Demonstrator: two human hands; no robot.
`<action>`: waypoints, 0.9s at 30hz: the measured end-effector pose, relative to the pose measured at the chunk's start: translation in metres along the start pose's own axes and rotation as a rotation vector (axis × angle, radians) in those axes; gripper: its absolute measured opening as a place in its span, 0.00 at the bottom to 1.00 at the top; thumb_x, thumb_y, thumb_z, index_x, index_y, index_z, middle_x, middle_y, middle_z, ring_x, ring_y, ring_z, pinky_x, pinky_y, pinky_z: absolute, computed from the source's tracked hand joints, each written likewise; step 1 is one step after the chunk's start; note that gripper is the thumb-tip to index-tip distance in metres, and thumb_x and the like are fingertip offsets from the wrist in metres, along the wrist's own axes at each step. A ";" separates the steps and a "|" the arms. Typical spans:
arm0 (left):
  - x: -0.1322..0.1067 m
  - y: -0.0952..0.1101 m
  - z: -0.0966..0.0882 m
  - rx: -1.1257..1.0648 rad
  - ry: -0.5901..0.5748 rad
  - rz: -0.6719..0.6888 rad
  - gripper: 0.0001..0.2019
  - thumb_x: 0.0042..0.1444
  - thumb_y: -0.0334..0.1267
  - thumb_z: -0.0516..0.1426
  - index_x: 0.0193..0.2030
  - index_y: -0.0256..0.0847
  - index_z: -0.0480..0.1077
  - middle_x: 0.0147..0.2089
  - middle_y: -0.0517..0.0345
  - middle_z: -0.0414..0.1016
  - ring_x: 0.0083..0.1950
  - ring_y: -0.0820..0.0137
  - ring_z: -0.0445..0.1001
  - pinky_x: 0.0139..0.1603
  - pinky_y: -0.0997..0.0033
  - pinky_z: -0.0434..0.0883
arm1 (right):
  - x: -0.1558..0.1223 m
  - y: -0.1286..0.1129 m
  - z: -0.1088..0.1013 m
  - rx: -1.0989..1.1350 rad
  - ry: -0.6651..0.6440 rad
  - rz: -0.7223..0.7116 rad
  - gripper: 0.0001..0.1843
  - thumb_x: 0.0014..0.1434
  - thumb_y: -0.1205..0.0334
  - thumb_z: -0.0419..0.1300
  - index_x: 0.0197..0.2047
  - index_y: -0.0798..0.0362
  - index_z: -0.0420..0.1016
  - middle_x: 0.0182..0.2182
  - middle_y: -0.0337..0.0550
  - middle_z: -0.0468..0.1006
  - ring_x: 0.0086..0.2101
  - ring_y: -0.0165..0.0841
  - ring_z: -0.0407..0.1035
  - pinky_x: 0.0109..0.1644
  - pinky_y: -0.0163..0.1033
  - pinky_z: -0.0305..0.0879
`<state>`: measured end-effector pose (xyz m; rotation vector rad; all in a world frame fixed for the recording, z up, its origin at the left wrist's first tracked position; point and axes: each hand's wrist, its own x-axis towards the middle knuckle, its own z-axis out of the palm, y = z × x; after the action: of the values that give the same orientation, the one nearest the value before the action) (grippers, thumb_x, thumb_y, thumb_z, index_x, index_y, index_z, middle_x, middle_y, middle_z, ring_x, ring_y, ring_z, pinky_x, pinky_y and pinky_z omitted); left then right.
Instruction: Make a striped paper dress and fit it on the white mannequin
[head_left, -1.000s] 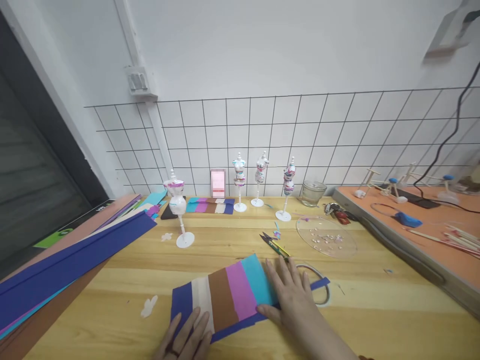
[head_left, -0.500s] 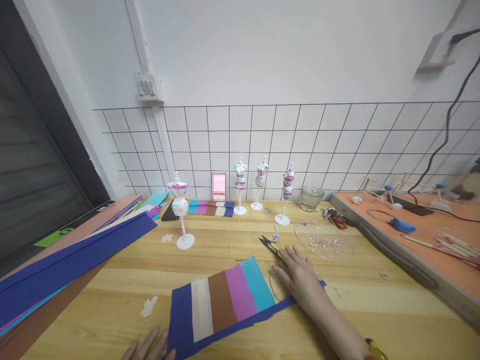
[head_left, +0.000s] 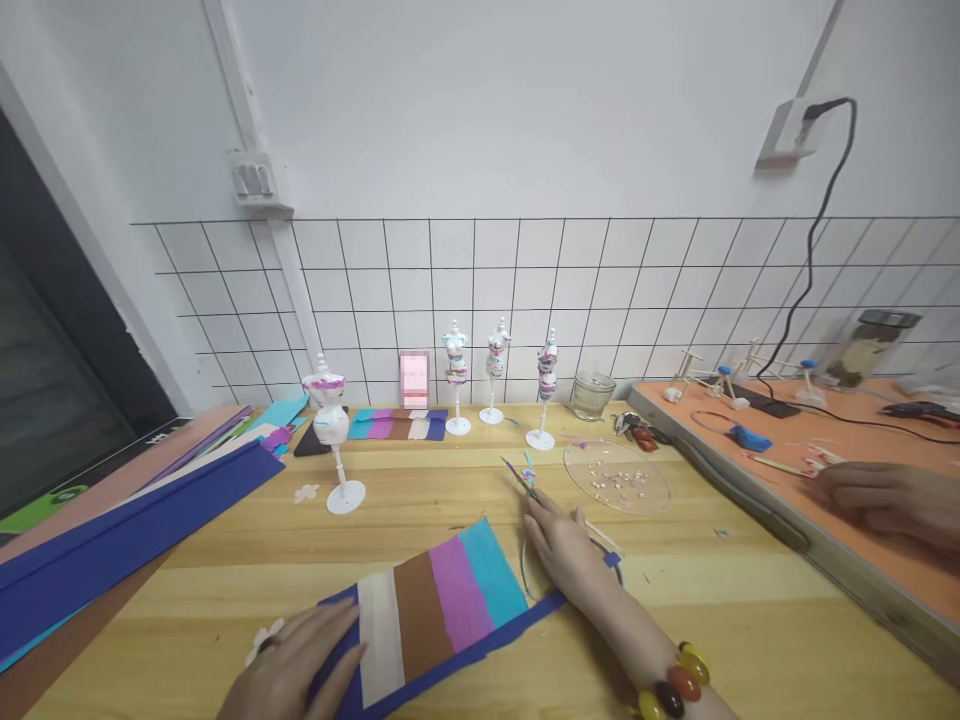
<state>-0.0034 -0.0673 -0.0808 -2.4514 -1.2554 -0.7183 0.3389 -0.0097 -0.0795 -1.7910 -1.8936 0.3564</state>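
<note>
My left hand (head_left: 300,660) lies with fingers stretched out over the dark blue end of a striped paper sheet (head_left: 420,610), whose other bands are cream, brown, purple and light blue. To its right, my right hand (head_left: 562,545) is closed over the handles of a pair of scissors (head_left: 517,475); the blades point away and look shut, while the handles are hidden. Under the right wrist runs a narrow blue paper strip (head_left: 544,608). A thin ring (head_left: 524,560) shows around that hand. A white flower-shaped cut-out (head_left: 262,640) is partly covered by the left hand.
Several small white dress forms (head_left: 330,420) stand toward the wall. A clear round plate (head_left: 577,480) with small gems, a glass (head_left: 592,398) and a phone (head_left: 414,380) are beyond. Paper sheets (head_left: 135,510) lie left. Another person's hand (head_left: 896,505) is over the orange table (head_left: 825,540).
My right hand has closed on the scissors, and their blades have come together. My left hand has moved up onto the paper's blue end. Another person's hand has appeared at the right.
</note>
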 end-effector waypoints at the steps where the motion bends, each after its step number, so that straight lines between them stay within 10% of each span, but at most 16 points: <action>1: 0.018 0.009 0.000 -0.021 -0.039 -0.054 0.15 0.57 0.46 0.51 0.46 0.46 0.72 0.45 0.59 0.79 0.45 0.67 0.77 0.43 0.72 0.75 | 0.000 0.001 -0.001 0.035 0.024 0.008 0.22 0.63 0.59 0.41 0.56 0.54 0.64 0.59 0.54 0.61 0.60 0.42 0.51 0.60 0.63 0.38; 7: 0.094 0.049 0.021 -0.219 -0.365 -0.316 0.19 0.52 0.39 0.54 0.51 0.37 0.69 0.50 0.48 0.75 0.52 0.60 0.71 0.52 0.61 0.67 | 0.000 0.004 -0.019 0.649 0.322 0.095 0.29 0.57 0.49 0.52 0.59 0.55 0.63 0.59 0.52 0.62 0.61 0.39 0.49 0.63 0.49 0.45; 15: 0.109 0.050 0.038 -0.315 -0.469 -0.422 0.11 0.47 0.42 0.58 0.35 0.37 0.72 0.37 0.50 0.74 0.43 0.59 0.71 0.43 0.63 0.66 | 0.004 0.027 -0.040 1.108 0.641 0.345 0.29 0.47 0.51 0.64 0.51 0.56 0.67 0.36 0.44 0.79 0.44 0.41 0.72 0.56 0.48 0.60; 20: 0.109 0.051 0.030 -0.356 -0.448 -0.400 0.09 0.49 0.41 0.57 0.23 0.40 0.66 0.34 0.55 0.71 0.41 0.63 0.69 0.41 0.67 0.64 | -0.004 0.007 -0.048 1.376 0.459 0.337 0.34 0.37 0.59 0.71 0.48 0.50 0.64 0.26 0.32 0.75 0.31 0.33 0.75 0.45 0.42 0.70; 27: 0.105 0.053 0.017 -0.583 -0.518 -0.421 0.05 0.53 0.40 0.52 0.33 0.42 0.65 0.28 0.63 0.72 0.31 0.68 0.70 0.32 0.72 0.63 | -0.025 -0.040 -0.049 1.315 0.008 0.295 0.21 0.47 0.52 0.66 0.40 0.52 0.67 0.17 0.27 0.59 0.16 0.22 0.54 0.22 0.30 0.60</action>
<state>0.0965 -0.0193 -0.0381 -3.0006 -2.0408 -0.6318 0.3306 -0.0460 -0.0228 -1.0656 -0.8723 1.3035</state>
